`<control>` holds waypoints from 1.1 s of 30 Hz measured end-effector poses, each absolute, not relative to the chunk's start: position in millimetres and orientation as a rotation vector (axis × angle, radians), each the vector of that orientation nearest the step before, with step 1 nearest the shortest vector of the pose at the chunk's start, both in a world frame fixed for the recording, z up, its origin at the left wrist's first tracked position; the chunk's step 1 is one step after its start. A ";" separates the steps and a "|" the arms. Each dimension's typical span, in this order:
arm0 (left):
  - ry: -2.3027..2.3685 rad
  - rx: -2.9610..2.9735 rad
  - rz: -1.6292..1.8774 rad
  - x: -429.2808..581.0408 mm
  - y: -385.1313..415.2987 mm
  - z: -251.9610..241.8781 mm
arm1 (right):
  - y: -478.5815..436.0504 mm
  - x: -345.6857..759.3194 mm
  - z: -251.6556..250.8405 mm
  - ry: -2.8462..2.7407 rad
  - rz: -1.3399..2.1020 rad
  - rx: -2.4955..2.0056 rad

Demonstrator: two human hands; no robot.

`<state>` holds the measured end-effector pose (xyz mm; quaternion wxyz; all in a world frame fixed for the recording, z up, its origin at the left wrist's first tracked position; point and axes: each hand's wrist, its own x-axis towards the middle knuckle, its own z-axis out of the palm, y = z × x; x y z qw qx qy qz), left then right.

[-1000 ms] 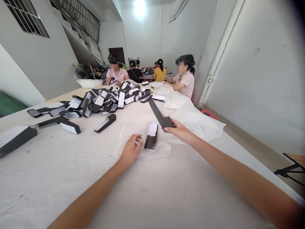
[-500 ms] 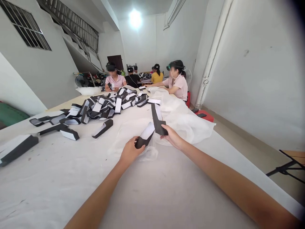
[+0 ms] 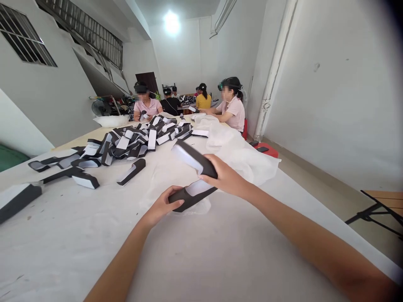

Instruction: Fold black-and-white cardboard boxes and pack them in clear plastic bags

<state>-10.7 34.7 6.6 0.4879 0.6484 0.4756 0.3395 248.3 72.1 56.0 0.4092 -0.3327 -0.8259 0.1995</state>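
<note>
Over the desk (image 3: 204, 247), my left grip (image 3: 160, 205) pinches the lower piece (image 3: 192, 199) by its end; my right grip (image 3: 227, 176) pinches the upper piece (image 3: 195, 157). Both seem light, thin-walled, easily creased: best held by the boxy ends.

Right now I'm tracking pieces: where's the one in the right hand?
The upper piece is near the head view's centre, its right end in the right hand, just above the other piece in the left hand and right of the pile.
</note>
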 end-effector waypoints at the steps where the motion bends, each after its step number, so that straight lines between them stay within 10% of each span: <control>1: 1.139 1.566 0.828 -8.5 33.7 6.7 | 68.5 245.4 55.0 -2.147 0.477 -0.787; 33: 0.822 1.233 1.188 -10.5 31.1 8.2 | 74.1 269.6 69.4 -2.563 0.730 -0.720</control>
